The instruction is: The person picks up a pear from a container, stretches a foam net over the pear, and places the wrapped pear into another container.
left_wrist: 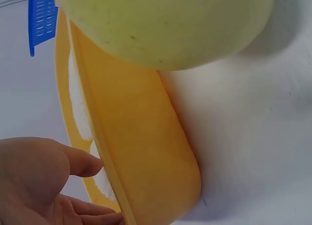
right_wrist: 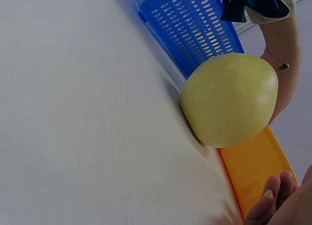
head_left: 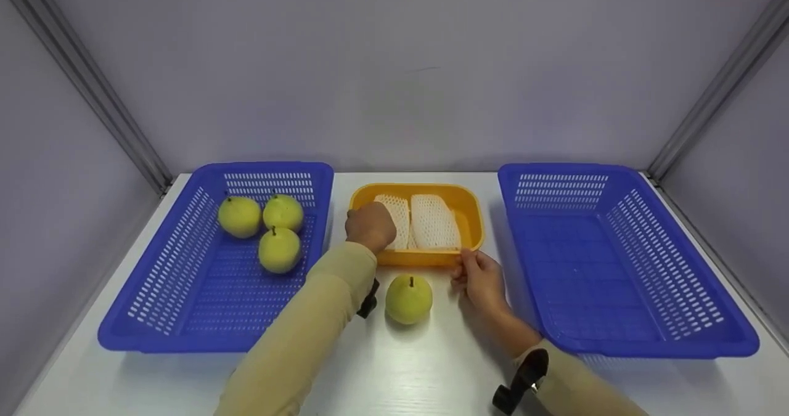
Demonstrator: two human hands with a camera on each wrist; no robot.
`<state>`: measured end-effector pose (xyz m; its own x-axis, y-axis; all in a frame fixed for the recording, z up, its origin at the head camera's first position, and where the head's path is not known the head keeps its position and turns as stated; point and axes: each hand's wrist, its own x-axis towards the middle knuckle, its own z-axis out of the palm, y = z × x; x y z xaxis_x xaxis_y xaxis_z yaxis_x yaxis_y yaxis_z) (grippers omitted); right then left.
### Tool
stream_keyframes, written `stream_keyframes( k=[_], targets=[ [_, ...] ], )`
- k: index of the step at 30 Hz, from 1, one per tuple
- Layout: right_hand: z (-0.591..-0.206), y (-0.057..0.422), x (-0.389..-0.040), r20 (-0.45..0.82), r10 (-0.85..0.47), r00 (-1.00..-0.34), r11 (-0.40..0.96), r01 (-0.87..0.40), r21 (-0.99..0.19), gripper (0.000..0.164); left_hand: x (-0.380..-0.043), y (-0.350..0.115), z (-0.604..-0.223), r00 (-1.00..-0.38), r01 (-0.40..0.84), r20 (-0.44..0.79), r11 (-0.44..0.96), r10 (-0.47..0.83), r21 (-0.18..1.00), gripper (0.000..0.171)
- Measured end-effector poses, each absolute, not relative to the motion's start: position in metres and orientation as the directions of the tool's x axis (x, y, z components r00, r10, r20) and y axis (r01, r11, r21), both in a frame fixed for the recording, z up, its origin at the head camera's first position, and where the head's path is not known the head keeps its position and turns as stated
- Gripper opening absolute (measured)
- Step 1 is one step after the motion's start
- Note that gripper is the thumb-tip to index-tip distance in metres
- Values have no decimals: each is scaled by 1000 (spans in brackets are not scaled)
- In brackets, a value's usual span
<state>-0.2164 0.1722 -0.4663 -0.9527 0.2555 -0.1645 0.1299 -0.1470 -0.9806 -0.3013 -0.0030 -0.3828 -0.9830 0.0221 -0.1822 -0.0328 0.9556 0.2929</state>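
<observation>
My left hand reaches over the left end of an orange plastic tray. In the left wrist view its thumb is at the tray's rim, with bent fingers lower down; I cannot tell what its fingertips hold. Two white foam net sleeves lie side by side in the tray, the left one partly covered by that hand. At the front right corner my right hand pinches the tray's rim, other fingers curled outside the wall. A yellow-green pear stands stem-up on the table between my forearms.
A blue slotted basket on the left contains three pears. Another blue basket stands on the right. Both flank the tray on the white table, with grey panels behind and at the sides.
</observation>
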Motion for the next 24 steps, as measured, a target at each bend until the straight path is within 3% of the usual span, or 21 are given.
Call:
stream_keyframes(
  k=[6,24],
  targets=[
    [-466,172,-215,-156,251,-955,-82,140,-987,30,-301,-3,-382,-986,-30,-165,968,12,248,25],
    [-467,174,-216,-185,269,-945,-64,174,-983,31,-312,-11,-377,-975,-108,-224,900,-11,423,22]
  ],
)
